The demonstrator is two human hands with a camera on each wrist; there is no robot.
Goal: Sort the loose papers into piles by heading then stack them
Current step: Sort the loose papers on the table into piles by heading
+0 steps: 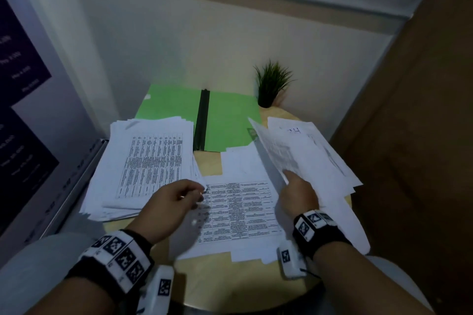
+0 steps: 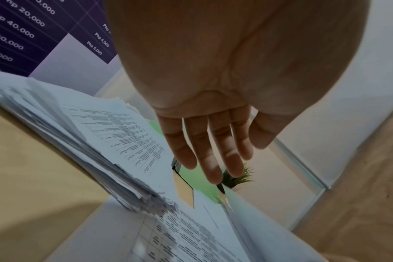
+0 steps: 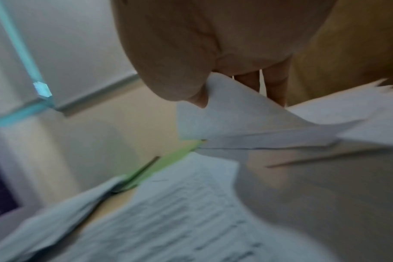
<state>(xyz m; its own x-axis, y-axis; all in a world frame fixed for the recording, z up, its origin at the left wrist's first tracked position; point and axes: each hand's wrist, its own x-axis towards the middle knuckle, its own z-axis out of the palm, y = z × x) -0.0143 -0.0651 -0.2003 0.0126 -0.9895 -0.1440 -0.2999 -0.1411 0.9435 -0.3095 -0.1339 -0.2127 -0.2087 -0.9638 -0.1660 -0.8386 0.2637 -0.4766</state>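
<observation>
Head view looks down at the table (image 1: pixel 245 286); wrist views sit close above its papers (image 2: pixel 115 141)

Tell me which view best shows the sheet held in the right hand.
The head view: the lifted sheet stands tilted above the right-hand pile, pinched by the right hand, its whole outline visible. The right wrist view shows only its blurred near corner at the thumb. The left wrist view shows just its edge.

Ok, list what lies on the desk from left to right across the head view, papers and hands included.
Thick paper pile → left hand → table-printed sheet lying flat → right hand → lifted sheets that it holds.
</observation>
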